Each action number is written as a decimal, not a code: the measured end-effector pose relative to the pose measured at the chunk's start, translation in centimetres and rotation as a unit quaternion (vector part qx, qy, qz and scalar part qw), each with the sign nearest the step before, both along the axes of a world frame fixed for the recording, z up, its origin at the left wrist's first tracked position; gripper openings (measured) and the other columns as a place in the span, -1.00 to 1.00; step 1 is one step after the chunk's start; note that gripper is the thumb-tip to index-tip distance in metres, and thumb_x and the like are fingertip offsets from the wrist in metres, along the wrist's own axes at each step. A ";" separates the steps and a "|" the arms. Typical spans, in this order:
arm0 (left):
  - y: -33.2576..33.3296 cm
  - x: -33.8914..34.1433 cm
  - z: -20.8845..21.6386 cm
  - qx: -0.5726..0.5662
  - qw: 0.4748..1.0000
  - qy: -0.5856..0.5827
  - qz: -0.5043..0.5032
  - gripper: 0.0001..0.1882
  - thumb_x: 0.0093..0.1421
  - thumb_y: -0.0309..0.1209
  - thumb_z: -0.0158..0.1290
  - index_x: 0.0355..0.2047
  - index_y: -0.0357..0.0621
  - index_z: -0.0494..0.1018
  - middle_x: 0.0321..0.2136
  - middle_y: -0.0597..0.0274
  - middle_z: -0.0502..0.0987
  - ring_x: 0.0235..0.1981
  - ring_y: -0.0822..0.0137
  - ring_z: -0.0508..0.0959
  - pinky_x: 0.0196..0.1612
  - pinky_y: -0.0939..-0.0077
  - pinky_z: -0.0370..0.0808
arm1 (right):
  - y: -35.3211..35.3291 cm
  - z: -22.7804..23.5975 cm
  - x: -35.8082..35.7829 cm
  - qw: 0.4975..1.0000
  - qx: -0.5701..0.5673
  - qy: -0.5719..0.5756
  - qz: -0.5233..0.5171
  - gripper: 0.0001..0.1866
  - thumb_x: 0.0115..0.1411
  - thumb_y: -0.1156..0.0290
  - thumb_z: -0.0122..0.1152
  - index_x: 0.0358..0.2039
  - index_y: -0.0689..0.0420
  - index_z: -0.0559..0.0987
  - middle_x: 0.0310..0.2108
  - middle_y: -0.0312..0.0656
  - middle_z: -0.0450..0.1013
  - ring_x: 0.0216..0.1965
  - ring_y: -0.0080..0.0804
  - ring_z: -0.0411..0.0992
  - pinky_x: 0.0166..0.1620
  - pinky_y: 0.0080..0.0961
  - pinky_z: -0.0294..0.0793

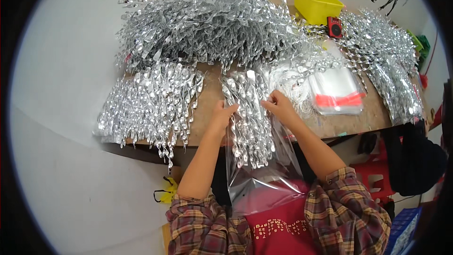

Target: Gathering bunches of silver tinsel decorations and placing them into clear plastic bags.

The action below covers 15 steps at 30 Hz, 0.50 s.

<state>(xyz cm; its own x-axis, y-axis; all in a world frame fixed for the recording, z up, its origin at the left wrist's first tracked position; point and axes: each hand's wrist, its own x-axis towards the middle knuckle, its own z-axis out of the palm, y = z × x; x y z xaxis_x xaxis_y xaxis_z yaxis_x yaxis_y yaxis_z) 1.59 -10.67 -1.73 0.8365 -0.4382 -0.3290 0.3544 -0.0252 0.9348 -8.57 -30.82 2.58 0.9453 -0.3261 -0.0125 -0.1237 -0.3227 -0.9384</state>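
A bundle of silver twisted foil strands hangs over the table's near edge in front of me, its lower part inside a clear plastic bag. The bag droops toward my lap. My left hand is closed at the left side of the bundle, thumb pointing inward, apparently on the bag's edge. On the opposite side, my right hand has its fingers curled in a pinch at the bag's right edge. The strands' upper ends stick out above both hands. Exactly how the fingertips grip the thin film is hard to see.
A large heap of silver strands covers the table's back, with more strands at left and right. Clear bags with red strips lie beside white string. Behind are a yellow bin and red radio-like device.
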 end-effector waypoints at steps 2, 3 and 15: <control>0.1 -2.6 0.4 -0.034 0.999 0.003 0.038 -0.65 0.12 -0.44 0.13 -0.11 -0.24 0.32 -0.33 0.19 0.50 -0.38 0.44 0.51 -0.45 0.56 0.46 | -0.2 -1.4 -1.7 0.999 -0.043 -0.017 0.004 -0.66 0.08 0.23 0.30 -0.54 0.13 0.32 -0.61 -0.41 0.22 -0.55 -0.64 0.13 -0.48 -0.60 0.16; 0.5 -3.5 0.5 -0.055 0.998 0.009 0.026 -0.58 0.13 -0.44 0.12 -0.04 -0.22 0.25 -0.31 0.20 0.48 -0.39 0.43 0.50 -0.45 0.55 0.46 | -0.1 -1.6 -2.7 0.999 0.005 -0.052 0.009 -0.69 0.10 0.28 0.27 -0.52 0.15 0.33 -0.60 -0.40 0.23 -0.54 -0.66 0.15 -0.49 -0.61 0.17; 2.0 -9.2 19.3 -0.301 0.924 -0.222 0.073 -0.66 0.30 -0.36 -0.05 0.01 -0.31 0.39 -0.27 0.31 0.54 -0.34 0.52 0.51 -0.21 0.67 0.43 | 0.0 14.5 -5.5 0.922 0.062 -0.376 0.073 -0.93 0.26 0.49 0.07 -0.36 0.16 0.39 -0.51 -0.41 0.32 -0.43 -0.70 0.27 -0.26 -0.68 0.32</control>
<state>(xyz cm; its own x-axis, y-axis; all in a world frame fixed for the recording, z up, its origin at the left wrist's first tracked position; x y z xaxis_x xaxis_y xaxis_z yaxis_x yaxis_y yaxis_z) -7.57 -8.68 17.54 0.8954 -0.3010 0.3282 -0.1097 0.5652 0.8176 -14.05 -30.82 17.13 0.7358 -0.2351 0.6351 0.6126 -0.1688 -0.7722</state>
